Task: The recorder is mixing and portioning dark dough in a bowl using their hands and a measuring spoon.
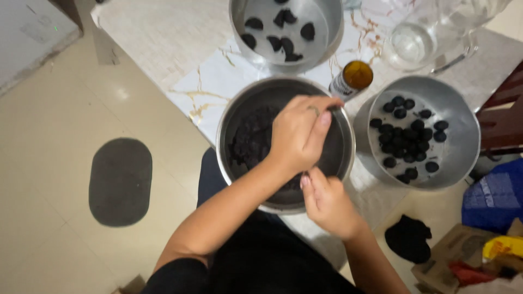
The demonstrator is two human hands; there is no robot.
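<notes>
A steel bowl (234,117) holding a dark crumbly mixture (249,142) sits at the near edge of a marble-patterned table (212,81). My left hand (298,133), with a ring on one finger, hovers over the bowl with its fingers curled together; whether it pinches some mixture is hidden. My right hand (326,200) rests against the bowl's near rim, fingers closed around it. To the right, a second steel bowl (460,147) contains several small dark balls (406,136). A third steel bowl (329,27) behind holds several dark flat pieces (283,32).
An open amber bottle (353,79) stands between the bowls. A clear glass jug (419,38) is at the back right. On the floor lie a dark oval mat (120,181), a black cloth (408,237), a blue bag (496,196) and a cardboard box (452,256). A wooden chair (504,120) stands at right.
</notes>
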